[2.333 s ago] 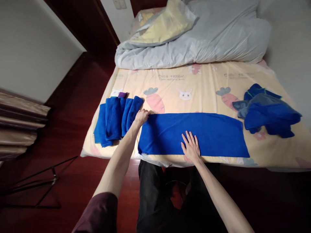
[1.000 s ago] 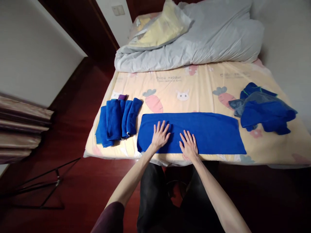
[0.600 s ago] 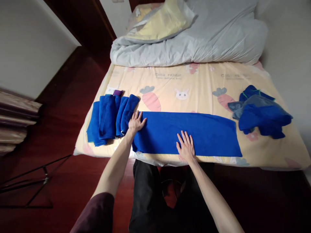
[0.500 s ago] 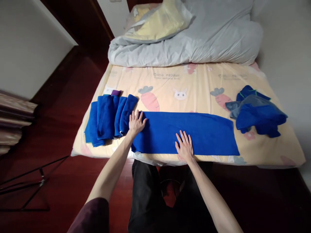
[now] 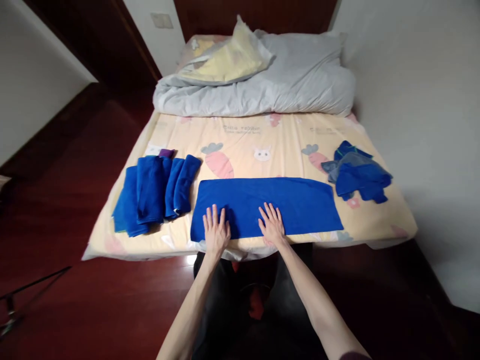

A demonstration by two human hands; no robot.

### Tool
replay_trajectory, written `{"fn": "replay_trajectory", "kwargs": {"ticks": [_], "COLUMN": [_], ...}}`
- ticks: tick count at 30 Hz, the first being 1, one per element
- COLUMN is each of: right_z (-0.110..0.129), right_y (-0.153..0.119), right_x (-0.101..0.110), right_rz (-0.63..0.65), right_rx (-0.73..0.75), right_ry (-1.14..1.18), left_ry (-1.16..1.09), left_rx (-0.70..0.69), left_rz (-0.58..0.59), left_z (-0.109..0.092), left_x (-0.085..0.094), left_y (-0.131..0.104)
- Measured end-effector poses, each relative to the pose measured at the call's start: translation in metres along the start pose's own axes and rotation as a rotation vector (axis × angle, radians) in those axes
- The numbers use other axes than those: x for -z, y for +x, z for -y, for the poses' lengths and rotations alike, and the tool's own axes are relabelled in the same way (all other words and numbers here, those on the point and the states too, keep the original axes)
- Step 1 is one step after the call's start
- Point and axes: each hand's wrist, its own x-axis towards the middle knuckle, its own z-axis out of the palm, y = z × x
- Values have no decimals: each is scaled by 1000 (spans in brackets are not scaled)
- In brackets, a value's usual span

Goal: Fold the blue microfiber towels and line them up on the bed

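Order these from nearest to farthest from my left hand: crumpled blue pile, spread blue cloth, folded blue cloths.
1. Spread blue cloth, under your left hand.
2. Folded blue cloths, to its left.
3. Crumpled blue pile, far right.

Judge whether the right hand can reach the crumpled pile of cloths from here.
Probably yes: the right hand lies open on the flat blue cloth, and nothing stands between it and the crumpled pile on its right.
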Motion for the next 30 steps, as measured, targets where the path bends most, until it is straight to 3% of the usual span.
{"fn": "replay_trajectory", "kwargs": {"ticks": [3,5,9,12,19,22,30], "right_z": [2,3,2,7,34,12,-110], "right_y": [-1,-1,6,26,81,85,88], "right_x": [2,3,9,17,7,2,21], "right_rz": [19,32,77,85,72,98,68], "right_rx": [-17,-31,-21,92,207,220,141], "right_ry": [6,14,35,57,76,63,21], "left_ry": [-71,-105,-173,-239,-256,-222,-183], "left_rx": [-169,-212,-226,-268,-312,-288,-273], "left_rz": [89,144,124,68,34,25,36], "left_z": [-45,-58,-48,-35,-26,-28,-36], "left_x": [-18,-34,-61,-74,-83,-80,-71], "left_y": [32,47,52,47,45,46,48]}}
